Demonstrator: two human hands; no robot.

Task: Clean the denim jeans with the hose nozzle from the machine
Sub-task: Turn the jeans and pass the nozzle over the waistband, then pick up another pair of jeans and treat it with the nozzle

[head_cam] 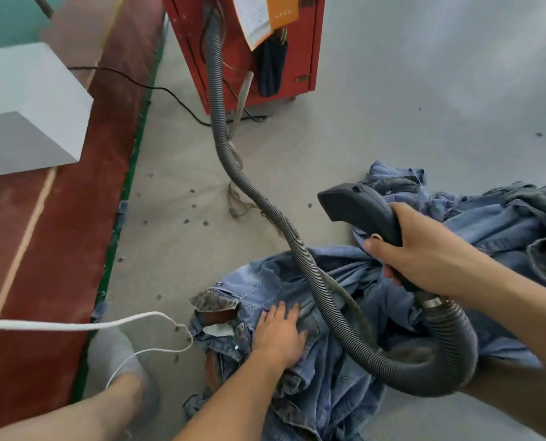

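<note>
Faded blue denim jeans (335, 319), rough cloth with frayed edges, lie at lower centre. The nozzle (359, 208) is matt dark plastic; its ribbed grey hose (300, 253) looks plastic. The red machine (300, 58), top centre, is painted metal.

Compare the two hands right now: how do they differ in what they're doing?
The left hand lies flat, fingers straight, pressing on the denim jeans; the right hand is curled round the hose nozzle. The left hand is low on the cloth; the right hand is raised above it. Both are bare.
</note>
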